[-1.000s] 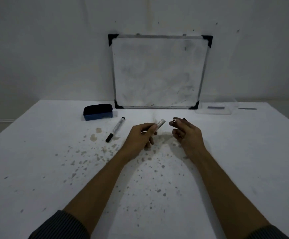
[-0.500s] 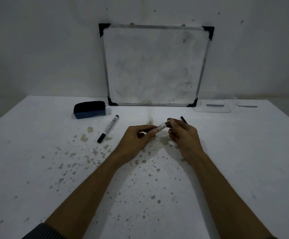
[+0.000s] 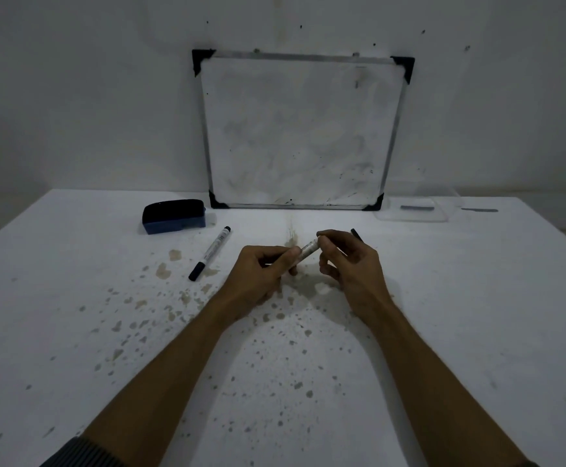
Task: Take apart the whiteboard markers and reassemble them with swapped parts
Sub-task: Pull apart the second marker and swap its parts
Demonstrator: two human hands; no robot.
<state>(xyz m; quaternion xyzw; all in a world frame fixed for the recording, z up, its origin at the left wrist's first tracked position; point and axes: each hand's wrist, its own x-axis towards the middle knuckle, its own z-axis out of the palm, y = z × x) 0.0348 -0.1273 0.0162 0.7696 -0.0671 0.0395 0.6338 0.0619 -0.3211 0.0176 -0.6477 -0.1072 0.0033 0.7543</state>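
My left hand [image 3: 262,270] grips the white barrel of a marker [image 3: 308,248], which points up and to the right. My right hand [image 3: 349,261] pinches the far end of that same barrel with thumb and forefinger. A thin black part [image 3: 356,234], maybe a cap, sticks out behind my right hand's fingers; whether it is held there I cannot tell. A second marker [image 3: 210,253] with a white barrel and black cap lies alone on the table, left of my hands.
A blue and black eraser [image 3: 173,216] sits at the back left. A smudged whiteboard [image 3: 302,133] leans against the wall. A clear plastic tray [image 3: 416,210] rests at the back right. The white table [image 3: 72,315] is speckled with stains.
My two hands, apart a second ago with separate pieces, have come together; my right hand now meets the end of the barrel that my left hand holds.
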